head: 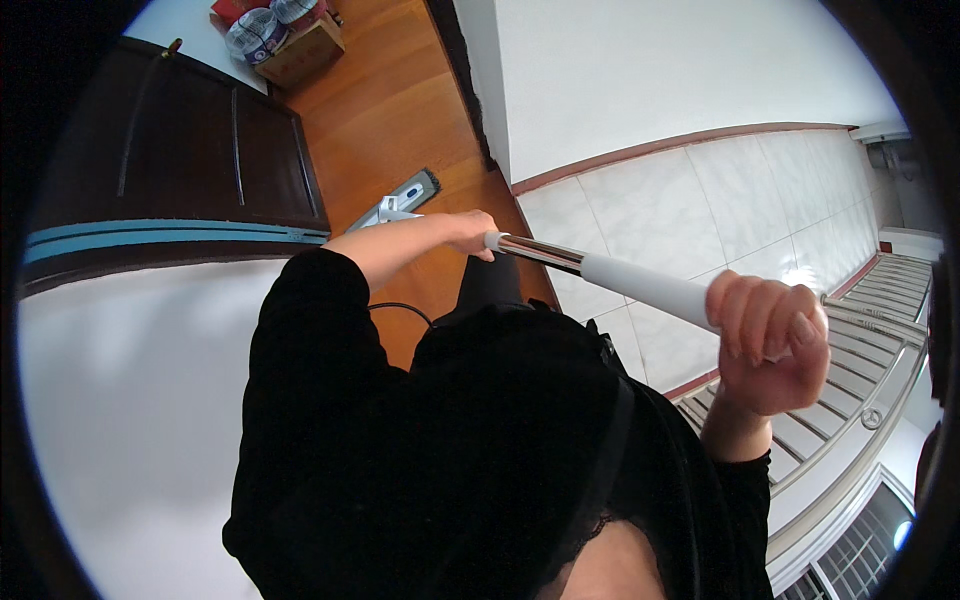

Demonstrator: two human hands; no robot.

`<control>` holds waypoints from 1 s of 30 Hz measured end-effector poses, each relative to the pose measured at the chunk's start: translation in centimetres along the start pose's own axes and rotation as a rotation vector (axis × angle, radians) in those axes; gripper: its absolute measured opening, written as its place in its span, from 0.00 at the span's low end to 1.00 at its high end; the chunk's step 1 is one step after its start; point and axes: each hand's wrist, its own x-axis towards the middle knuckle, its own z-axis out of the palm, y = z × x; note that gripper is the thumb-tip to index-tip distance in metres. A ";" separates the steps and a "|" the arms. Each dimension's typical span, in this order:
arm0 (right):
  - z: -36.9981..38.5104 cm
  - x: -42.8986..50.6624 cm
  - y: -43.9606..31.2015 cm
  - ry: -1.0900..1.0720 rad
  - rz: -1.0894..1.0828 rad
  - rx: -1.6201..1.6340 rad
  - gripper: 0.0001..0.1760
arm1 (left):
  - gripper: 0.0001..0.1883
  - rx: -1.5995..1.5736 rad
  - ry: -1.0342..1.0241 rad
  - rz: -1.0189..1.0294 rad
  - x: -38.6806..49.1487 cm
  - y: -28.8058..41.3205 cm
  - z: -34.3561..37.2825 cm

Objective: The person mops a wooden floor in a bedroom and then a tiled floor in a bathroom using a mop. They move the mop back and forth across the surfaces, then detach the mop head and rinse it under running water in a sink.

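Observation:
My right hand point(776, 341) is closed around the end of the white grip of a long pole point(652, 289), at the right of the view. Lower on the same pole, at the white collar where its shiny metal section ends, my left hand point(472, 234) is wrapped round it. Beyond my left forearm, a flat grey and white cleaning head point(409, 193) with dark bristles at its tip rests on the wooden floor point(375, 127). It looks like the foot of this pole, a floor mop or broom; my forearm hides the stretch between them.
A dark wooden door point(187, 142) stands at left, above a white wall point(150, 390). A cardboard box point(304, 56) with plastic-wrapped goods sits at the far end. White floor tiles point(652, 195) adjoin the wood, with a metal stair railing point(862, 375) at right. A black cable point(401, 305) runs near my leg.

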 end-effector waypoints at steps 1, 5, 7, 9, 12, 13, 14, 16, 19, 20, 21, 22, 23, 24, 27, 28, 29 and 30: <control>-0.1 0.0 0.3 0.007 0.002 -0.001 0.13 | 0.13 0.004 -0.031 -0.033 0.2 -0.3 0.0; -0.5 0.5 1.4 -0.004 0.020 0.015 0.13 | 0.11 -0.028 -0.100 -0.086 0.6 -0.4 -1.2; -0.5 0.8 2.0 -0.020 0.016 0.024 0.13 | 0.11 -0.062 -0.083 -0.064 1.1 -2.3 -0.1; -0.8 0.7 2.6 -0.034 0.014 0.063 0.12 | 0.11 -0.102 -0.076 -0.078 1.6 -3.0 0.4; -2.2 0.3 2.9 -0.046 0.005 0.059 0.13 | 0.11 -0.147 -0.122 -0.129 3.1 -3.1 0.9; -2.5 0.1 3.0 -0.029 0.004 0.081 0.13 | 0.11 -0.161 -0.138 -0.152 3.6 -3.0 0.9; -3.0 0.2 3.2 -0.026 -0.001 0.086 0.13 | 0.11 -0.133 -0.124 -0.084 4.2 -3.6 1.0; -3.7 0.3 3.6 -0.020 0.007 0.091 0.13 | 0.11 -0.097 -0.095 -0.069 4.9 -4.4 1.9; -4.4 1.0 4.1 -0.027 0.024 0.082 0.13 | 0.11 -0.068 -0.062 -0.036 5.2 -4.9 1.8; -4.5 1.4 4.3 -0.036 0.030 0.087 0.13 | 0.11 -0.071 -0.053 -0.047 5.6 -5.2 1.8; -4.8 1.9 4.6 -0.051 0.031 0.099 0.13 | 0.11 -0.071 -0.042 -0.068 5.7 -5.4 1.3; -5.3 2.5 4.9 -0.081 0.030 0.071 0.13 | 0.11 -0.157 -0.026 -0.212 6.0 -5.3 1.2; -5.5 3.2 5.1 -0.085 0.063 0.110 0.13 | 0.11 -0.056 0.009 -0.217 6.3 -5.5 0.5; -5.8 4.1 5.3 -0.133 0.082 0.053 0.13 | 0.12 0.038 0.040 -0.232 6.4 -6.1 0.6; -5.3 7.0 6.5 -0.333 0.058 -0.041 0.13 | 0.15 0.056 0.154 -0.349 3.1 -9.8 2.4; -5.1 7.9 6.3 -0.404 0.082 -0.076 0.13 | 0.16 -0.001 0.196 -0.378 2.6 -9.8 2.2; -4.8 8.9 6.2 -0.477 0.108 -0.108 0.13 | 0.17 -0.059 0.238 -0.411 2.3 -9.7 2.0; -4.7 9.4 6.5 -0.493 0.114 -0.093 0.13 | 0.19 -0.113 0.339 -0.385 1.7 -8.7 1.6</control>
